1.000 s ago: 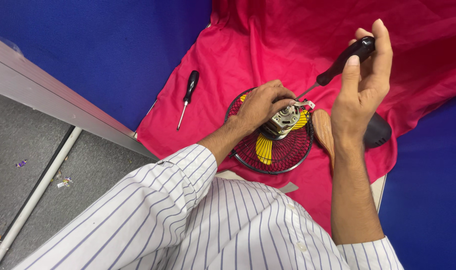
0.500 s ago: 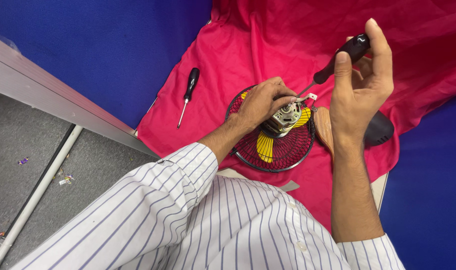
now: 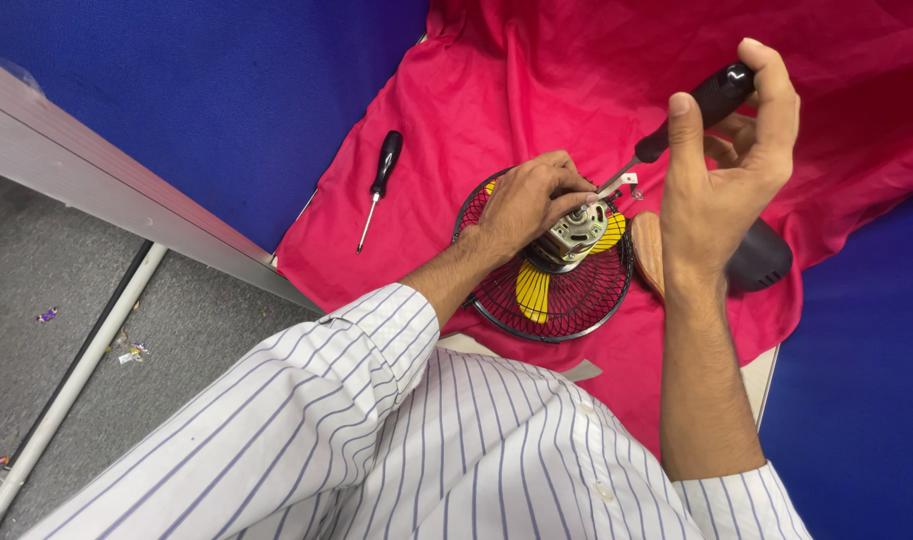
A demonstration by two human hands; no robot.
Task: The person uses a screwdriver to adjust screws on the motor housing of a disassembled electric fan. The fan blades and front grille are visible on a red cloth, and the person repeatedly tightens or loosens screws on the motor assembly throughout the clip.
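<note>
My left hand [image 3: 529, 200] grips a small metal fan motor [image 3: 574, 232] that sits on a round black wire fan guard [image 3: 546, 300] with yellow blades [image 3: 532, 288] under it. My right hand [image 3: 721, 175] holds a black-handled screwdriver [image 3: 698, 108] between thumb and fingers, palm facing me. Its metal shaft slants down left, and the tip meets the top of the motor near a small white part [image 3: 628, 181]. Both sleeves are white with thin stripes.
A second black-handled screwdriver [image 3: 379, 182] lies on the red cloth [image 3: 496, 90] left of the guard. A dark rounded housing [image 3: 761, 258] and a tan wooden piece [image 3: 648, 250] lie right of it. Blue panels surround the cloth; a grey floor lies at left.
My right hand has turned a little around the screwdriver handle, its fingers shifting. My left hand stays on the motor.
</note>
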